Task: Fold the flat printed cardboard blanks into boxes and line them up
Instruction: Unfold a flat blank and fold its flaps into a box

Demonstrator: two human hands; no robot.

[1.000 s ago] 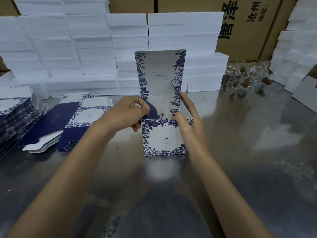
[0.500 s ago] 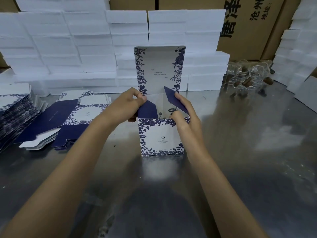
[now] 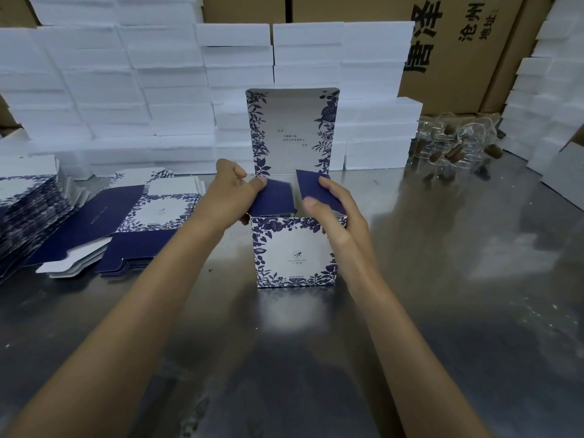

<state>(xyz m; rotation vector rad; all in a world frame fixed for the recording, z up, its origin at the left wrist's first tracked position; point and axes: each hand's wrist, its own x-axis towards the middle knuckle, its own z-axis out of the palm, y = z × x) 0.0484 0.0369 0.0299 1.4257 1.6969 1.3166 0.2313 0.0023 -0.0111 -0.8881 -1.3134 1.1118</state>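
- Reflective steel table (image 3: 442, 311), white foam slabs (image 3: 126, 90) stacked along the back, brown shipping cartons (image 3: 458, 42) behind them.
- Half-built white card box with blue floral print (image 3: 294, 251) stands upright at table centre, mouth open, tall lid panel (image 3: 292, 131) sticking straight up at the rear.
- Left hand (image 3: 230, 194) pinches the left navy side flap (image 3: 273, 197), thumb on top, fingers underneath; flap tilted inward.
- Right hand (image 3: 335, 213) is closed on the right navy side flap (image 3: 319, 192), thumb on the inner face, fingers behind; palm against the box's right wall.
- Handling, my read: thin board, very light, empty, so it'll slide on the steel unless braced. Stiff across panels, bends only at scores. Printed faces likely scuff or crease if squeezed mid-panel.
- Hold flaps near the hinge line, steady the body by the side walls.
- Stack of flat printed blanks (image 3: 120, 222) lies well left; edge-on pile (image 3: 28, 213) further left.
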